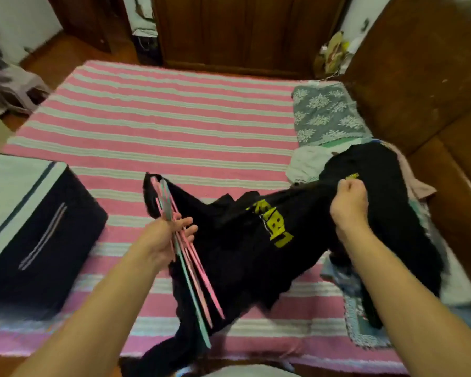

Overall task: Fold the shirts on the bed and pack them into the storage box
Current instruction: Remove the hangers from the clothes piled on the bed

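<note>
Left hand (166, 238) grips a bunch of pink and teal hangers (186, 257) at lower centre. Right hand (350, 205) pinches the black shirt (245, 248), stretched across the striped bed (161, 126). Dark storage box (36, 229) sits at left, more clothes (307, 161) piled right.

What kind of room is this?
Probably a bedroom: a bed with a pink striped sheet, a grey patterned pillow, and a wooden wardrobe behind, with shirts piled for folding.
</note>
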A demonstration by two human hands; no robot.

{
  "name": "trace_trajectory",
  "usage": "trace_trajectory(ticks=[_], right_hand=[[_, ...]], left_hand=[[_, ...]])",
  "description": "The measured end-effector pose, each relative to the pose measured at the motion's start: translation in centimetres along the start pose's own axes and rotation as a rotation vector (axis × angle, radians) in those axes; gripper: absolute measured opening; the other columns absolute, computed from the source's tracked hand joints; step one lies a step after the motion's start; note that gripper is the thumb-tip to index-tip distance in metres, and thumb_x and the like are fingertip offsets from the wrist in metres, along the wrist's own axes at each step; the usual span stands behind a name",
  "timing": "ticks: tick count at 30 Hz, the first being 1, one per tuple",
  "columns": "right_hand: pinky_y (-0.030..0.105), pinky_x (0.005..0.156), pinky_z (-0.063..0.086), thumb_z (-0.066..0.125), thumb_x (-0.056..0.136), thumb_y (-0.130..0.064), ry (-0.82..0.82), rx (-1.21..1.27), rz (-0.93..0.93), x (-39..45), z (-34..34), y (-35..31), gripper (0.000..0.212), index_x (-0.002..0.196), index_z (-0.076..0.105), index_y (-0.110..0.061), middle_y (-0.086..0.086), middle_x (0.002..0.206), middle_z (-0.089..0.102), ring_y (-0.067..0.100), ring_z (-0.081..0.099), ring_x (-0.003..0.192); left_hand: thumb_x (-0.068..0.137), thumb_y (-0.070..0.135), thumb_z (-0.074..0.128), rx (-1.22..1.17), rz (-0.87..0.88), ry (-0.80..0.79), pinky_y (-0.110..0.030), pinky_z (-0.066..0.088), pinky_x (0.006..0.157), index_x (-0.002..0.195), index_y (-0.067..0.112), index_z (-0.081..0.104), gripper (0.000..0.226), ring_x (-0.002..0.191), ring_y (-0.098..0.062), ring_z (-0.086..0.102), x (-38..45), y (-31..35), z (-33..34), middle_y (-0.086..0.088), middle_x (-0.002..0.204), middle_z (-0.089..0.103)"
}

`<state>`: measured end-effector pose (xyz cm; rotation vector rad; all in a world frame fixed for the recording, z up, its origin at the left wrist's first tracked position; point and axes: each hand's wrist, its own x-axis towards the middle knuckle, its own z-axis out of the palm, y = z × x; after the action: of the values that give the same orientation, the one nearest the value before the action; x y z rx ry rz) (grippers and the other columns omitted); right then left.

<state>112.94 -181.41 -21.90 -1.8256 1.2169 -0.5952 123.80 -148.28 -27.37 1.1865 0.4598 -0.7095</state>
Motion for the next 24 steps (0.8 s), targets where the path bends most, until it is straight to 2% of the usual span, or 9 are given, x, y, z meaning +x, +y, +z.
trace_trajectory(ticks=[2, 4, 7, 10, 12, 15, 17, 20, 24], right_hand=[[0.029, 0.084, 0.037, 0.039, 0.105, -0.026, 0.124, 0.036, -0.126, -0.3, -4.8, -2.2, 0.026, 0.119, 0.056, -0.011, 0.003, 0.107, 0.056, 0.018, 0.051, 0.098], [0.024, 0.078, 0.040, 0.039, 0.107, -0.026, 0.239, 0.093, -0.213, -1.2, -9.7, -4.4, 0.023, 0.118, 0.055, -0.015, -0.005, 0.102, 0.057, 0.010, 0.052, 0.090], [0.016, 0.076, 0.042, 0.040, 0.107, -0.027, 0.390, 0.202, -0.326, -2.1, -16.4, -8.4, 0.018, 0.112, 0.056, -0.019, -0.011, 0.096, 0.055, 0.000, 0.052, 0.086], [0.019, 0.081, 0.044, 0.042, 0.106, -0.028, 0.499, 0.363, -0.452, -1.9, -22.6, -11.5, 0.015, 0.105, 0.055, -0.024, -0.012, 0.090, 0.053, -0.003, 0.051, 0.080], [0.017, 0.079, 0.046, 0.042, 0.106, -0.028, 0.546, 0.425, -0.533, -2.1, -26.2, -13.3, 0.014, 0.102, 0.055, -0.024, -0.012, 0.089, 0.052, -0.005, 0.050, 0.077], [0.017, 0.080, 0.049, 0.043, 0.105, -0.024, 0.630, 0.521, -0.654, -1.2, -30.9, -15.4, 0.012, 0.101, 0.054, -0.020, -0.010, 0.092, 0.053, -0.006, 0.053, 0.079], [0.017, 0.080, 0.048, 0.043, 0.103, -0.021, 0.653, 0.582, -0.721, 0.6, -33.0, -16.3, 0.011, 0.098, 0.053, -0.020, -0.009, 0.092, 0.052, -0.006, 0.052, 0.078], [0.014, 0.079, 0.047, 0.042, 0.104, -0.021, 0.618, 0.540, -0.691, 5.5, -34.2, -16.9, 0.013, 0.096, 0.051, -0.025, -0.009, 0.095, 0.052, -0.005, 0.051, 0.080], [0.012, 0.065, 0.039, 0.038, 0.107, -0.023, 0.408, 0.385, -0.459, 16.0, -32.2, -14.4, 0.012, 0.103, 0.048, -0.019, -0.010, 0.089, 0.047, 0.002, 0.044, 0.077]], left_hand=[[0.105, -0.002, 0.039, -0.056, -0.038, 0.019, -0.035, 0.053, 0.066, 0.110, 0.013, 0.049, 0.019, 0.055, -0.016, 0.071, 2.7, -1.5, 4.2, -0.008, 0.090, 0.063], [0.106, 0.000, 0.031, -0.081, -0.069, 0.029, -0.034, 0.047, 0.065, 0.115, 0.013, 0.048, 0.023, 0.063, -0.020, 0.065, 4.5, -2.8, 8.1, -0.007, 0.089, 0.058], [0.103, -0.006, 0.029, -0.056, -0.101, 0.020, -0.031, 0.052, 0.063, 0.140, 0.004, 0.045, 0.042, 0.070, -0.020, 0.058, 5.9, -4.2, 13.6, -0.011, 0.090, 0.055], [0.102, -0.011, 0.031, -0.055, -0.109, -0.013, -0.022, 0.053, 0.047, 0.150, -0.001, 0.036, 0.049, 0.075, -0.021, 0.061, 5.4, -4.6, 18.8, -0.016, 0.112, 0.060], [0.105, -0.006, 0.028, -0.040, -0.088, -0.031, -0.027, 0.052, 0.053, 0.153, 0.000, 0.032, 0.049, 0.090, -0.025, 0.066, 4.7, -4.4, 22.0, -0.014, 0.129, 0.058], [0.106, -0.005, 0.026, -0.041, -0.057, -0.048, -0.031, 0.050, 0.061, 0.158, 0.007, 0.022, 0.054, 0.114, -0.030, 0.064, 3.7, -4.0, 25.8, -0.011, 0.126, 0.055], [0.106, -0.006, 0.026, -0.044, -0.043, -0.054, -0.036, 0.057, 0.067, 0.158, 0.005, 0.025, 0.053, 0.122, -0.031, 0.062, 3.0, -3.9, 27.4, -0.014, 0.135, 0.057], [0.105, -0.007, 0.027, -0.053, -0.009, -0.051, -0.042, 0.051, 0.087, 0.152, -0.004, 0.032, 0.047, 0.125, -0.032, 0.061, 3.0, -3.9, 29.1, -0.018, 0.141, 0.056], [0.103, -0.006, 0.030, -0.077, -0.038, -0.074, -0.040, 0.057, 0.078, 0.155, 0.000, 0.030, 0.052, 0.127, -0.030, 0.058, 2.8, -4.5, 29.7, -0.017, 0.140, 0.057]])
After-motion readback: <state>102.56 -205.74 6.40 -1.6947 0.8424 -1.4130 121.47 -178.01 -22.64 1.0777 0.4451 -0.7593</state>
